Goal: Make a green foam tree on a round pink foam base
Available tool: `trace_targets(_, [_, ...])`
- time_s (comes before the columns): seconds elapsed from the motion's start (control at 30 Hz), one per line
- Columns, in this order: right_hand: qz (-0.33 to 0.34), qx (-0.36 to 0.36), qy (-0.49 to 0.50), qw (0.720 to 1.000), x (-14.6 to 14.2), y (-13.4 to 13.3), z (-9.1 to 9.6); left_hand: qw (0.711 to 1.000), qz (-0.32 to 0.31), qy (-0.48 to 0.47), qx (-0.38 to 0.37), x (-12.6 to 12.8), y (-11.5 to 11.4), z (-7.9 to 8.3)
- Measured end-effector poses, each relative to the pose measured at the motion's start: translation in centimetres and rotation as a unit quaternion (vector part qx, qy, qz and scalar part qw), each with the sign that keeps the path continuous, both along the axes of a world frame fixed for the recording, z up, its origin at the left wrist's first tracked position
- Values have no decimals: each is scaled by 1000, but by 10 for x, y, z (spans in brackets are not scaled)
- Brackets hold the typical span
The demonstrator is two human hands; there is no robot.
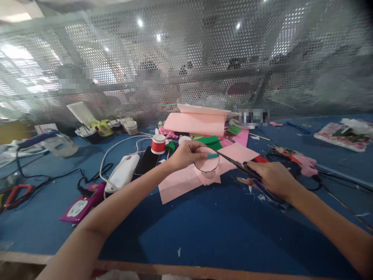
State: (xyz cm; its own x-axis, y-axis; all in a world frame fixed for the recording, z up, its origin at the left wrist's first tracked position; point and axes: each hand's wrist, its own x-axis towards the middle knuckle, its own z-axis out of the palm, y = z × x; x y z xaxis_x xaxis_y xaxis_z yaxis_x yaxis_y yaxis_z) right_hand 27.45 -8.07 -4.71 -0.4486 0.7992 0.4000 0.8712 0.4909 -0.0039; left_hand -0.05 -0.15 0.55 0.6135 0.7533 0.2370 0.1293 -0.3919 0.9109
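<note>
My left hand (190, 153) pinches a round pink paper disc (205, 162) with a dark rim, holding it over the table. A teal thumbnail lies across the disc's top. Wrapped in my right hand (271, 177) are dark-handled scissors (236, 161), whose blades point left and meet the disc's right edge. Below the disc lie pink paper sheets (175, 186), one with a cut-out gap at its edge. A small offcut of the same pink paper hangs or lies just under the disc; I cannot tell which.
Rolled pink paper (195, 123) and green paper (210, 142) lie behind. Leftward are a red-and-white cup (158, 144), a black phone (147, 161), a white power bank (122, 173) and a magenta device (84, 204). A pink glue gun (303, 163) with cables lies right; a perforated metal screen (186, 54) stands behind.
</note>
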Motion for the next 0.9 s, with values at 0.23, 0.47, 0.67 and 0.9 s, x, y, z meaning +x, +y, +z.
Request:
trace_targets(0.23, [6, 10, 14, 1000, -1, 1, -2, 1000, 11, 0, -3, 2, -1, -2])
trace_targets(0.47, [14, 24, 16, 999, 1, 1, -5, 1000, 4, 6, -1, 3, 1, -5])
trace_targets(0.67, [10, 34, -6, 999, 2, 1, -6, 1000, 0, 2, -1, 3, 0, -4])
trace_targets(0.9, [0, 7, 0, 1000, 0, 0, -2, 1000, -1, 6, -2, 2, -1, -1])
